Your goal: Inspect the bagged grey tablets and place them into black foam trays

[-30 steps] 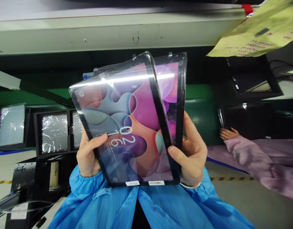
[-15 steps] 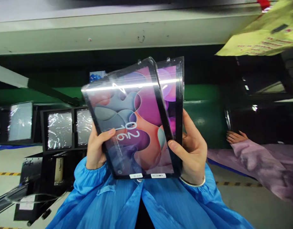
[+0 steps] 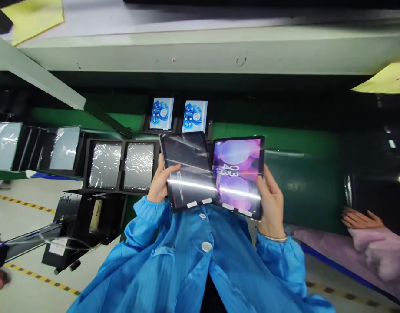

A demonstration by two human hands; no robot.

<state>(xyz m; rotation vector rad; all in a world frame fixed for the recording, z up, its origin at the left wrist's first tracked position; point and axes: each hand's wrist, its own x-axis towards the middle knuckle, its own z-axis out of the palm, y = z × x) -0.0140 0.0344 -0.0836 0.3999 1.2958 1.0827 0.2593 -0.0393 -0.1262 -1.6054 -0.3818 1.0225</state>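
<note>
My left hand [image 3: 160, 181] grips a tablet [image 3: 191, 163] by its left edge, thumb on the front. That screen is dark, with glare and faint small text. A second tablet [image 3: 237, 171], lit with a purple wallpaper and clock digits, is in my right hand [image 3: 272, 204], which closes round its right edge. The two tablets sit side by side in front of my chest, their inner edges meeting or slightly overlapping. White labels line the lower edge of each. The fingers behind both tablets are mostly hidden.
Two lit tablets [image 3: 195, 116] lie in a black tray beyond my hands. Trays with film-wrapped panels [image 3: 106, 165] stand at left, above a black machine [image 3: 85, 217]. A metal post [image 3: 50, 69] slants at upper left. Another person's hand [image 3: 362, 218] rests at right.
The stacked tablets have been spread apart side by side and lowered. The left one's screen went from a colourful wallpaper to dark. The view has shifted, showing more of the left side.
</note>
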